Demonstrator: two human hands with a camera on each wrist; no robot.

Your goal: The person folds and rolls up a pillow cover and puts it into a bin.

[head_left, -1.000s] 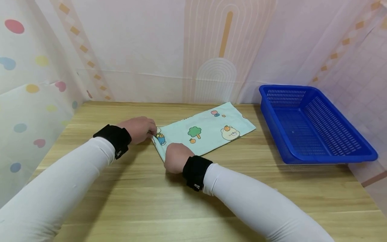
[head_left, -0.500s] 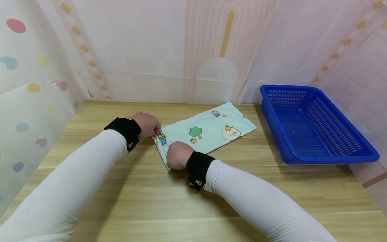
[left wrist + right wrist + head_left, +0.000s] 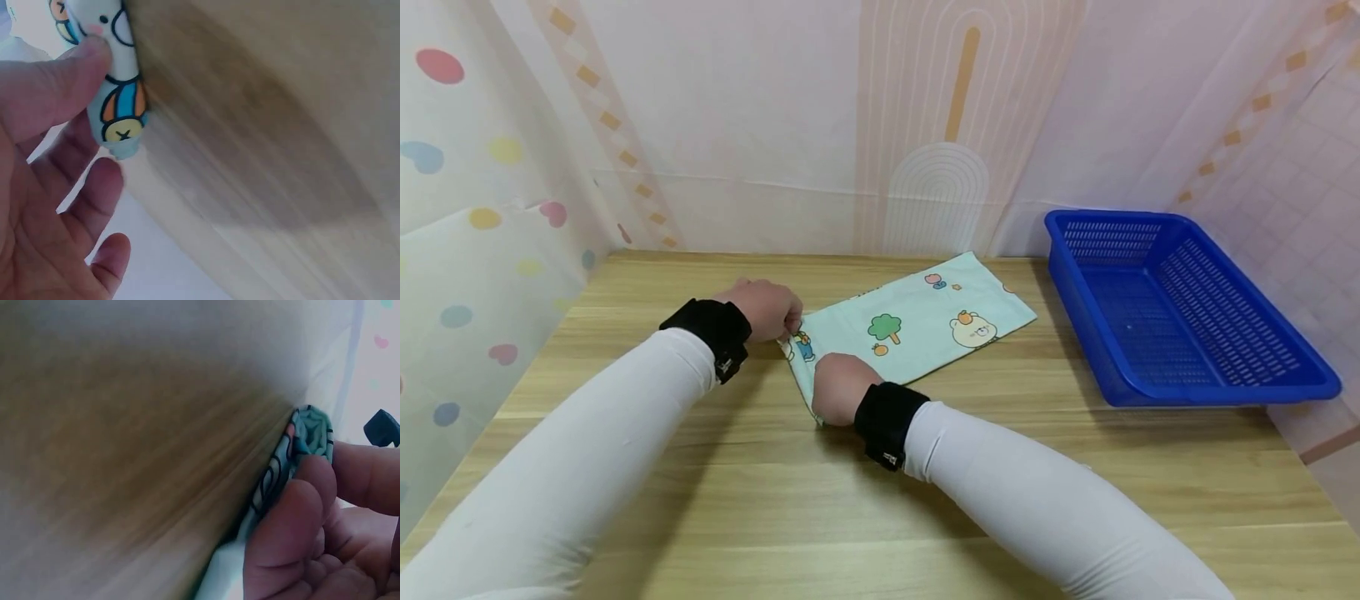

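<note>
Mint-green printed cloth (image 3: pixel 917 325) lay slantwise across the middle of the head view, flat on the desk (image 3: pixel 737 517) except at its left end, where a narrow rolled edge (image 3: pixel 314 430) ran between the two hands. In the left wrist view, the left hand (image 3: pixel 765 311) pinched one end of that roll at the upper left of the frame. The right hand (image 3: pixel 842 390) pinched the other end, and the right wrist view showed the cloth coiled there in a small spiral. Neither grip was wide. At the right of the head view stood a blue plastic basket (image 3: pixel 1225 395), apart from the cloth.

The likeliest trouble, as I judged it, was a crooked roll: if one hand turned faster than the other, the edge would drift off line and one end would cone outward. The coil could also spring loose if either pinch eased before the layers were tight. Nothing visible pinned the far end, so a hard pull might have dragged or wrinkled the flat part.
</note>
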